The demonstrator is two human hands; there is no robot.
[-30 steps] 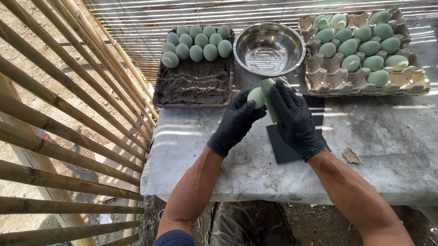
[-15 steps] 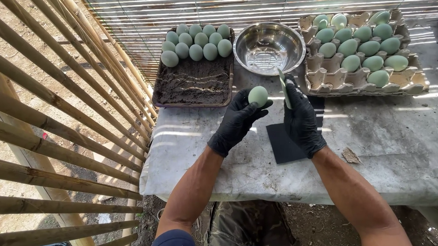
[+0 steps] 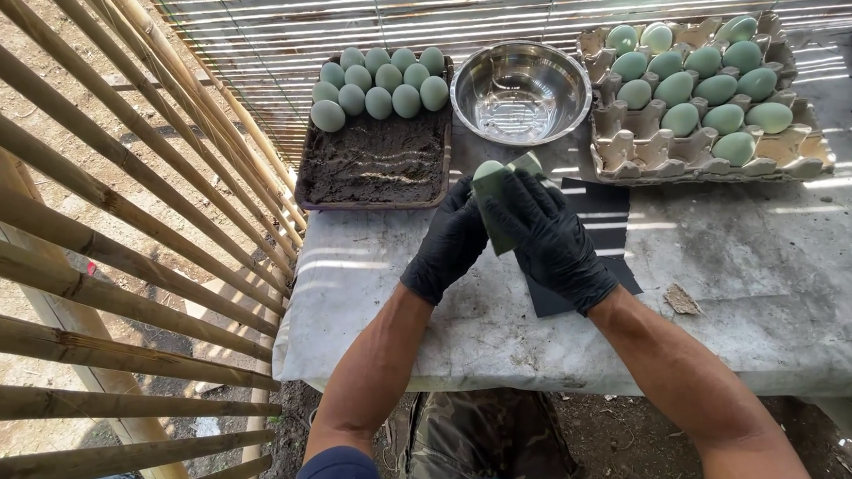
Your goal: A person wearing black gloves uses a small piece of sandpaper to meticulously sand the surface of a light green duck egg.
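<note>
Head-camera view, looking down: a person in black gloves works at a grey, stained desk [image 3: 740, 291] set against a bamboo fence [image 3: 105, 237]. The left hand [image 3: 445, 240] has its fingers closed around a pale green egg [image 3: 487, 171], only the top of which shows above the gloves. The right hand [image 3: 554, 238] presses a dark green abrasive sheet [image 3: 499, 228] against the egg, fingers clamped on the sheet. Both hands meet above the desk's middle, just in front of a steel bowl [image 3: 521, 91]. Under the right hand lies a black sheet [image 3: 595, 211] flat on the desk. To the left of the bowl stands a dark tray [image 3: 375, 164] with soil-like matter in its near half and two rows of green eggs at the far end. To the right, a cardboard egg carton [image 3: 703, 152] holds more green eggs, its near cups empty. A small brown scrap [image 3: 682, 300] lies near the right forearm.
</note>
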